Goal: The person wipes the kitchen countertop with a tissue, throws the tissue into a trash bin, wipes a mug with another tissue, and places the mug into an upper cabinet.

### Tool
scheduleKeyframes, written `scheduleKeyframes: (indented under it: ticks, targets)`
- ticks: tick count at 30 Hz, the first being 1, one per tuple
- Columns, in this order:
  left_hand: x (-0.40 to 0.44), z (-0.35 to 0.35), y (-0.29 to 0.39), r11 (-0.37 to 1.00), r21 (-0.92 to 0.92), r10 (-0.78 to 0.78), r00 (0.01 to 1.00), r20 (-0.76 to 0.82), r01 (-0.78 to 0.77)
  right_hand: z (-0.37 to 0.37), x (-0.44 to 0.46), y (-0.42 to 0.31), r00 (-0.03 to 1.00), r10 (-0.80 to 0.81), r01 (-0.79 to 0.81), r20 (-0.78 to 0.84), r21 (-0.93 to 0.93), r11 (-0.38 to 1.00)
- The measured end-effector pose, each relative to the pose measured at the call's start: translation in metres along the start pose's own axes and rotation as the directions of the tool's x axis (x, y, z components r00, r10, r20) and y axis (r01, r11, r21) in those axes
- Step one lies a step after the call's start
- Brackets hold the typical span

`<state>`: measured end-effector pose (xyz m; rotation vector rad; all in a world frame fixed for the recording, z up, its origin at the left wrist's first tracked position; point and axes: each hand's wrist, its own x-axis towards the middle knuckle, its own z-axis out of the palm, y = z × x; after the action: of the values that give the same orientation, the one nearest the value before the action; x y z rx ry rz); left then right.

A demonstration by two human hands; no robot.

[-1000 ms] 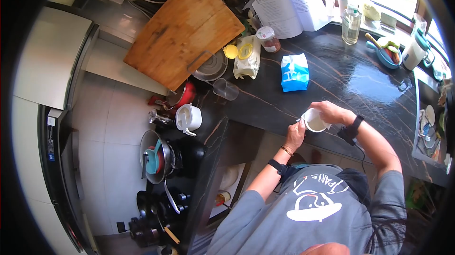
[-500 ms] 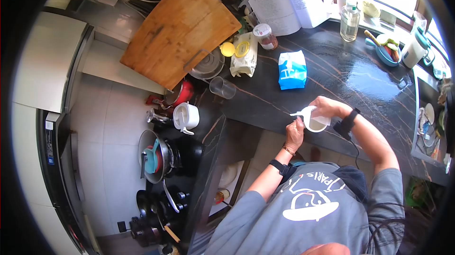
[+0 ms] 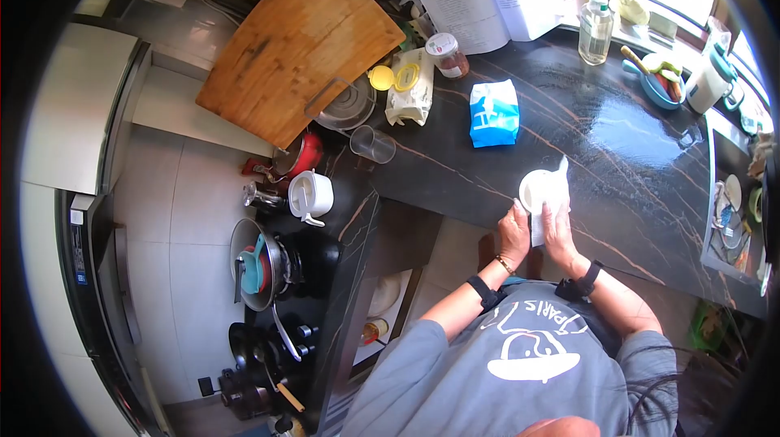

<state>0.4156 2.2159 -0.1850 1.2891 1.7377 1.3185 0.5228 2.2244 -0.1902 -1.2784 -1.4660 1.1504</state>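
A white cup (image 3: 533, 192) is between my two hands at the counter's front edge, with a white wipe (image 3: 556, 185) spread over its right side. My left hand (image 3: 513, 230) is closed on the cup's lower left side. My right hand (image 3: 557, 230) presses the wipe against the cup, fingers pointing up. One end of the wipe sticks up above the cup, and a white strip hangs down between the hands. Beyond the hands, a blue and white packet (image 3: 494, 114) stands on the dark counter (image 3: 455, 169).
Left on the counter are a clear cup (image 3: 373, 144), a wipes pack (image 3: 411, 88), a jar (image 3: 448, 56) and a wooden board (image 3: 296, 51). A glass bottle (image 3: 595, 33), a blue bowl (image 3: 660, 93) and a sink (image 3: 712, 218) lie to the right.
My right hand has come out of the cup and now lies against its outside with the wipe. The cup has turned, and the view has shifted slightly.
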Motion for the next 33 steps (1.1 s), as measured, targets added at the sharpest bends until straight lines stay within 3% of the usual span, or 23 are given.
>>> scheduleKeyframes:
  ticks: [4,9,11,12,14,15,16,18,19,20,22,23,26,27,28,30,31,33]
  targets:
    - [-0.002,0.011,0.000,0.999,0.002,-0.055,0.995,0.089,0.055,0.016,-0.008,-0.002,0.996,-0.001,-0.002,-0.088,-0.044,0.999]
    - [-0.004,0.012,-0.003,0.994,-0.003,-0.111,0.983,0.148,0.112,0.023,0.002,0.015,0.990,0.019,-0.013,-0.142,0.042,0.999]
    - [-0.003,0.010,0.009,0.988,-0.063,-0.133,0.981,0.145,0.143,0.030,0.010,0.049,0.984,0.120,-0.079,-0.134,0.276,0.958]
    - [-0.001,0.009,0.006,0.989,-0.059,-0.128,0.982,0.141,0.138,0.032,0.015,0.043,0.984,0.115,-0.074,-0.133,0.282,0.957]
    - [-0.002,0.014,-0.005,0.989,-0.004,-0.144,0.980,0.140,0.146,0.034,0.024,0.032,0.943,0.085,0.005,-0.321,0.269,0.963]
    - [-0.002,0.020,-0.017,1.000,0.017,-0.027,0.998,0.048,0.026,0.029,0.032,0.045,0.923,-0.173,0.171,-0.343,-0.036,0.985]
    - [-0.001,0.017,-0.017,0.999,0.019,-0.027,0.998,0.049,0.026,0.025,0.038,0.030,0.923,-0.172,0.170,-0.344,-0.035,0.985]
    - [0.002,0.011,-0.015,0.983,-0.061,-0.158,0.971,0.177,0.171,0.007,0.049,-0.003,0.962,0.002,0.043,-0.272,0.161,0.986]
    - [0.004,0.013,-0.015,0.991,-0.105,-0.074,0.992,0.099,0.085,0.001,0.055,-0.010,0.965,-0.080,0.061,-0.249,-0.084,0.995]
    - [0.005,0.013,-0.016,0.991,-0.107,-0.075,0.992,0.100,0.085,-0.008,0.063,-0.018,0.961,-0.231,0.206,-0.153,-0.162,0.965]
    - [0.006,0.007,-0.010,0.997,-0.070,0.021,0.994,0.104,-0.014,-0.031,0.078,-0.036,0.952,-0.245,0.280,0.185,-0.198,0.939]
    - [0.007,0.005,-0.005,0.998,-0.044,0.046,0.993,0.113,-0.041,-0.041,0.087,-0.044,0.922,-0.167,0.241,0.349,-0.181,0.953]
    - [0.011,0.002,-0.031,0.998,-0.010,0.058,0.972,0.229,-0.057,-0.051,0.109,-0.055,0.718,-0.194,0.412,0.668,-0.184,0.892]
    - [0.015,-0.001,-0.031,0.998,-0.007,0.060,0.972,0.228,-0.060,-0.050,0.113,-0.060,0.661,-0.095,0.386,0.744,-0.229,0.894]
    - [0.018,-0.006,-0.032,0.996,0.024,0.072,0.956,0.286,-0.082,-0.048,0.118,-0.062,0.660,-0.100,0.389,0.745,-0.225,0.893]
    - [0.021,-0.009,-0.033,0.993,0.057,0.080,0.936,0.342,-0.106,-0.043,0.124,-0.066,0.507,0.014,0.487,0.862,-0.300,0.820]
    - [0.021,-0.007,-0.032,0.995,0.048,0.062,0.946,0.319,-0.082,-0.042,0.126,-0.074,0.497,0.095,0.494,0.863,-0.371,0.786]
    - [0.023,-0.005,-0.031,0.998,0.036,0.044,0.954,0.297,-0.057,-0.041,0.127,-0.069,0.479,0.045,0.554,0.876,-0.342,0.759]
